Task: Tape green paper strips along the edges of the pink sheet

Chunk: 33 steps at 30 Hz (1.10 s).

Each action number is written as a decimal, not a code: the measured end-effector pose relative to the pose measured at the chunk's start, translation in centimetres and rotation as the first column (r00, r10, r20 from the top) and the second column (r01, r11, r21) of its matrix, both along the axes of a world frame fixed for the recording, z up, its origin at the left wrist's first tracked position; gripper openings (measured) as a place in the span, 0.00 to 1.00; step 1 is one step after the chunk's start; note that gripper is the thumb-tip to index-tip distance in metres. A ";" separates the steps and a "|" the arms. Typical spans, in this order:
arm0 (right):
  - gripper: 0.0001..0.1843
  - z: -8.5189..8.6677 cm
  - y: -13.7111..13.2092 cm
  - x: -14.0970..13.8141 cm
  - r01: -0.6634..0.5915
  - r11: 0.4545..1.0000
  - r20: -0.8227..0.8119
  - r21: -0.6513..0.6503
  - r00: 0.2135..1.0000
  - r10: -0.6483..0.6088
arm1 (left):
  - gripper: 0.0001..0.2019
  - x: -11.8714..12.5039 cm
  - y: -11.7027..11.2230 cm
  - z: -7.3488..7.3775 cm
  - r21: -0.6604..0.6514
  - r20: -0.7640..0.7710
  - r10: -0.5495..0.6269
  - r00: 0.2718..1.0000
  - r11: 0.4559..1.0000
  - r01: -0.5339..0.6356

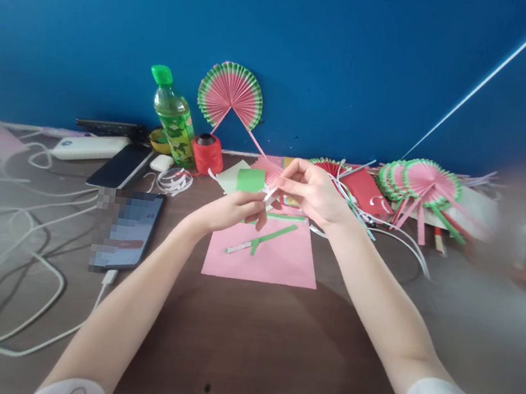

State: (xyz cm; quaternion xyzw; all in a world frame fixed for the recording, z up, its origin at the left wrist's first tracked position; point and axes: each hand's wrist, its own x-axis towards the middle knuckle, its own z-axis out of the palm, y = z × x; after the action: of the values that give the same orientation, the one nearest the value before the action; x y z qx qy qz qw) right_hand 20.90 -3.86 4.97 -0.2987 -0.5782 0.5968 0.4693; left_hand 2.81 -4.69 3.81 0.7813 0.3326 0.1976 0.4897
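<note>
My left hand (236, 211) and my right hand (312, 194) meet above a pink sheet of paper (261, 268). A small white strip (270, 194) shows between their fingertips, with both hands closed on it; its material I cannot make out. Below the hands, narrow green paper strips (277, 233) lie on the pink sheet, one partly covered by a whitish strip. A green paper piece (251, 180) rests just beyond my left hand. Part of the layered paper behind my fingers is hidden.
A pink and green folded paper fan (231, 94) leans on the blue wall, and several more fans (427, 183) lie at right. A green bottle (174, 117) and red thread spool (208, 154) stand at back left. A phone (130, 231) and looped white cables (62, 284) occupy the left.
</note>
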 end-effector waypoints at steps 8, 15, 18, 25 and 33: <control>0.15 0.2 -0.2 -0.4 -0.041 0.994 -0.159 0.103 0.986 0.057 | 0.09 0.5 0.2 -0.9 -0.259 0.429 0.085 0.899 0.965 0.033; 0.14 -0.1 0.0 -0.5 -0.083 0.988 -0.224 0.133 0.968 0.111 | 0.11 0.8 0.1 -1.2 -0.372 0.522 0.148 0.840 0.926 0.068; 0.13 -0.2 0.1 -0.5 -0.098 0.985 -0.252 0.141 0.959 0.131 | 0.12 0.9 0.1 -1.4 -0.393 0.555 0.153 0.817 0.915 0.095; 0.16 -0.5 0.3 -0.6 -0.079 0.989 -0.233 0.126 0.967 0.106 | 0.13 1.2 0.0 -1.5 -0.436 0.576 0.182 0.797 0.893 0.111; 0.21 -0.7 0.3 -0.5 -0.016 0.997 -0.139 0.077 0.990 0.026 | 0.13 1.2 -0.1 -1.3 -0.464 0.530 0.212 0.821 0.883 0.071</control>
State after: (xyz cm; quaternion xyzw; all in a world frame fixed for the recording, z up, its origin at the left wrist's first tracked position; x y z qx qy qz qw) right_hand 20.40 -3.57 4.30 -0.2319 -0.5693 0.5988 0.5134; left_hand 4.06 -4.80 2.53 0.5336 0.2388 0.3536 0.7302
